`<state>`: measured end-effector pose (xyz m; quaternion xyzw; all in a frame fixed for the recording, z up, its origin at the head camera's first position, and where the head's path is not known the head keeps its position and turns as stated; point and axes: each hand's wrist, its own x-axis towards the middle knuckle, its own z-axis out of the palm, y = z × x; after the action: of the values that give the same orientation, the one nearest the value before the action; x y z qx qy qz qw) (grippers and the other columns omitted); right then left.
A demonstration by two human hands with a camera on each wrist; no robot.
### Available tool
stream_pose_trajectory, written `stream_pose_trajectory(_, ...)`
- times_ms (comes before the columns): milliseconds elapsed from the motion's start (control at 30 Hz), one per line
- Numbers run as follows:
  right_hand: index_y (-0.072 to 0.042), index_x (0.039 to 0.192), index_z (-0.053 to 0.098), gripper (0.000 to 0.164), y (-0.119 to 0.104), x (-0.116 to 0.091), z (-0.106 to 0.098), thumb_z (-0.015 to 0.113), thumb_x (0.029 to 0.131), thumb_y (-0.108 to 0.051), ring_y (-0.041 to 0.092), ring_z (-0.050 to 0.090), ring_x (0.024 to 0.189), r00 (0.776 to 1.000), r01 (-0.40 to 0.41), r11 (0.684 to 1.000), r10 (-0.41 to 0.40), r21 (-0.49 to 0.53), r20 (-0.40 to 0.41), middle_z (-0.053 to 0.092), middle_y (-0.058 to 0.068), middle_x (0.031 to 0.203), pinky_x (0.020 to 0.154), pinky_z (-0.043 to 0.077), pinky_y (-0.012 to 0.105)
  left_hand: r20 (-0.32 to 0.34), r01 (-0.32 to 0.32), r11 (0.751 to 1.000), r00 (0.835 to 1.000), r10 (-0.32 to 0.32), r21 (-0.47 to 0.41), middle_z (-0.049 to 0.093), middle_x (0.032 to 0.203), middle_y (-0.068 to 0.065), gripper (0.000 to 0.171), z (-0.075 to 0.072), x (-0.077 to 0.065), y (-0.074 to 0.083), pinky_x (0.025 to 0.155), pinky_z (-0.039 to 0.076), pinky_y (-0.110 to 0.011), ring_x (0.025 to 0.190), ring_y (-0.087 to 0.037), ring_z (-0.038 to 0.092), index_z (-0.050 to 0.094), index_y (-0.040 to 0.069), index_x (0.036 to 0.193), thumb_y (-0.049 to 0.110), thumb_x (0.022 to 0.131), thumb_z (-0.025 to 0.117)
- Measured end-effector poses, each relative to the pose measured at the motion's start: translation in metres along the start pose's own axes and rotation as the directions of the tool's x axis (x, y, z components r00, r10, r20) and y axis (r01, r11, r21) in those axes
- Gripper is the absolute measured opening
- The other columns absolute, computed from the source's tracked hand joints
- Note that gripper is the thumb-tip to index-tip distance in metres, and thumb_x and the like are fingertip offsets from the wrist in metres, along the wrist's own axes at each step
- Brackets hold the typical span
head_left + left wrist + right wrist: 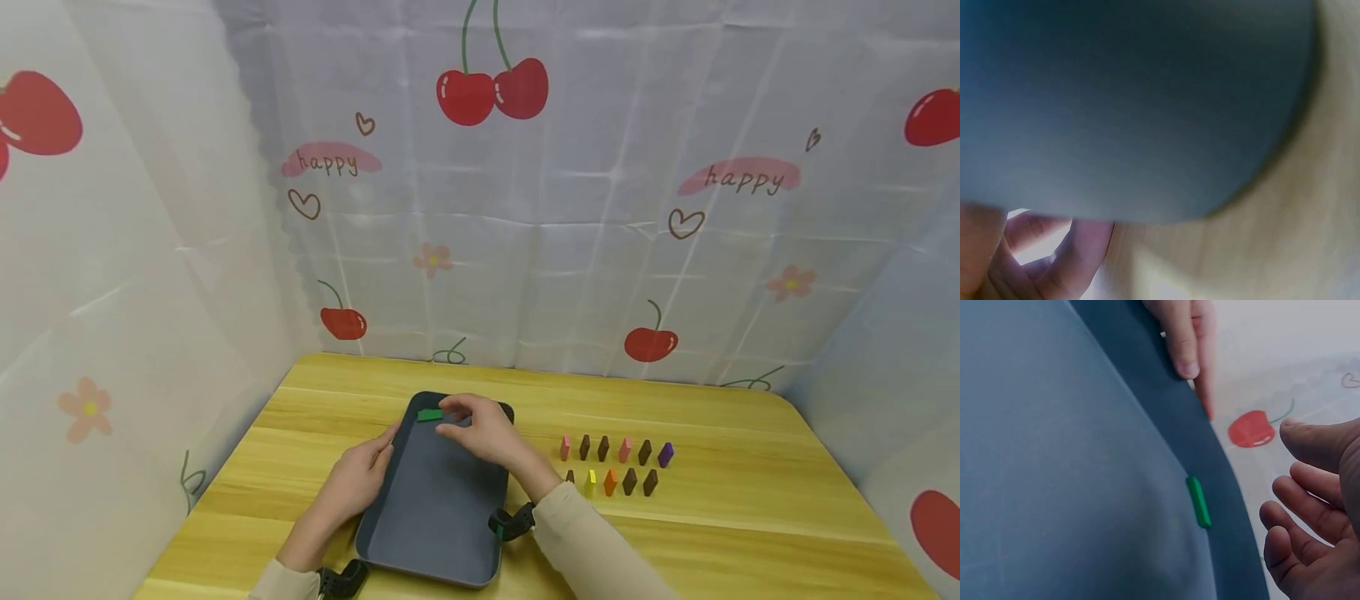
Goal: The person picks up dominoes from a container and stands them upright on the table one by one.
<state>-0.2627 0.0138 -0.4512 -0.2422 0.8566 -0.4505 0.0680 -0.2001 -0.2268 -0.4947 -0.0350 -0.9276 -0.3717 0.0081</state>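
A dark grey rectangular tray point(438, 500) sits on the table in the head view. My left hand point(356, 475) grips its left rim, thumb along the top edge and fingers outside; the left wrist view shows those fingers point(1079, 256) curled beside the tray wall. Inside the tray's far left corner lies a small green block point(430, 415), seen against the wall in the right wrist view. Over the tray's far end my right hand point(483, 429) hovers close to that block, thumb and fingers point(1313, 503) parted with nothing between them.
Right of the tray, small domino-like blocks stand in two rows on the wooden table point(750, 492): several brown ones point(645, 452), pink ones point(626, 450), a purple point(666, 454), a yellow point(591, 483) and an orange point(611, 482). A cherry-print curtain point(525, 275) closes off the back and sides.
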Motion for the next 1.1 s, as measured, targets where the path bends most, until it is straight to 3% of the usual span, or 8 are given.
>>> stream_pose_trajectory(167, -0.013, 0.137, 0.066, 0.044, 0.007, 0.014, 0.013, 0.073, 0.098, -0.032, 0.024, 0.066, 0.115, 1.000, -0.009, 0.999, 0.009, -0.044, 0.006, 0.069, 0.007, 0.132, 0.092, 0.055, 0.042, 0.000, -0.005, 1.000, 1.000, 0.005, -0.001, 0.053, 0.070, -0.004, 0.048, 0.000, 0.001, -0.001, 0.054, 0.038, -0.029, 0.049, -0.014, 0.036, 0.043, 0.020, 0.159, 0.021, 0.111, 0.047)
stream_pose_trajectory(233, -0.012, 0.137, 0.066, 0.044, 0.010, 0.018, 0.017, 0.073, 0.098, -0.031, 0.023, 0.066, 0.113, 1.000, -0.022, 0.998, 0.022, -0.060, 0.005, 0.069, 0.006, 0.131, 0.090, 0.056, 0.040, -0.011, -0.020, 1.000, 1.000, 0.020, 0.003, 0.066, 0.084, -0.008, 0.047, 0.001, 0.001, -0.001, 0.058, 0.040, -0.028, 0.053, -0.012, 0.041, 0.044, 0.019, 0.158, 0.021, 0.111, 0.048)
stream_pose_trajectory(333, -0.012, 0.137, 0.066, 0.043, 0.013, 0.024, 0.023, 0.073, 0.098, -0.028, 0.023, 0.066, 0.112, 0.999, -0.034, 0.996, 0.036, -0.078, 0.013, 0.069, 0.006, 0.131, 0.088, 0.056, 0.038, -0.018, -0.027, 1.000, 0.999, 0.027, 0.005, 0.071, 0.097, -0.010, 0.047, 0.002, 0.000, -0.002, 0.062, 0.041, -0.028, 0.057, -0.011, 0.044, 0.045, 0.019, 0.158, 0.021, 0.111, 0.048)
stream_pose_trajectory(400, -0.013, 0.137, 0.066, 0.042, 0.015, 0.027, 0.026, 0.073, 0.098, -0.028, 0.022, 0.066, 0.113, 0.999, -0.043, 0.995, 0.045, -0.089, 0.022, 0.068, 0.006, 0.132, 0.088, 0.056, 0.037, -0.015, -0.024, 1.000, 1.000, 0.024, 0.001, 0.071, 0.095, -0.008, 0.047, 0.002, 0.000, -0.002, 0.062, 0.042, -0.028, 0.057, -0.011, 0.044, 0.045, 0.019, 0.158, 0.021, 0.111, 0.047)
stream_pose_trajectory(533, -0.013, 0.138, 0.065, 0.043, 0.017, 0.034, 0.032, 0.072, 0.099, -0.028, 0.023, 0.065, 0.113, 0.998, -0.044, 0.993, 0.049, -0.111, 0.042, 0.067, 0.006, 0.133, 0.088, 0.055, 0.037, -0.005, -0.006, 1.000, 1.000, 0.006, -0.011, 0.053, 0.071, -0.002, 0.047, 0.002, -0.001, -0.002, 0.055, 0.039, -0.028, 0.048, -0.013, 0.037, 0.043, 0.020, 0.159, 0.022, 0.111, 0.046)
stream_pose_trajectory(767, -0.013, 0.137, 0.066, 0.041, 0.019, 0.045, 0.038, 0.072, 0.099, -0.025, 0.019, 0.064, 0.101, 0.997, -0.050, 0.987, 0.058, -0.153, 0.052, 0.067, 0.007, 0.130, 0.081, 0.054, 0.034, -0.015, -0.023, 1.000, 1.000, 0.023, -0.018, 0.068, 0.089, -0.009, 0.047, 0.002, 0.000, -0.002, 0.061, 0.043, -0.028, 0.057, -0.013, 0.045, 0.045, 0.018, 0.157, 0.021, 0.111, 0.048)
stream_pose_trajectory(967, -0.015, 0.139, 0.065, 0.042, 0.022, 0.051, 0.041, 0.072, 0.099, -0.025, 0.011, 0.059, 0.086, 0.996, -0.047, 0.980, 0.060, -0.195, 0.059, 0.068, 0.006, 0.124, 0.076, 0.051, 0.031, -0.004, -0.013, 1.000, 1.000, 0.013, -0.028, 0.054, 0.071, 0.000, 0.047, 0.003, 0.002, -0.005, 0.057, 0.041, -0.028, 0.051, -0.013, 0.039, 0.044, 0.021, 0.158, 0.021, 0.111, 0.047)
stream_pose_trajectory(1100, -0.014, 0.138, 0.066, 0.042, 0.023, 0.053, 0.043, 0.072, 0.098, -0.024, 0.013, 0.061, 0.088, 0.996, -0.041, 0.976, 0.057, -0.216, 0.070, 0.068, 0.007, 0.125, 0.079, 0.052, 0.032, -0.004, -0.012, 1.000, 1.000, 0.011, -0.027, 0.051, 0.067, 0.000, 0.047, 0.002, 0.002, -0.006, 0.054, 0.040, -0.028, 0.046, -0.012, 0.037, 0.044, 0.022, 0.158, 0.022, 0.111, 0.047)
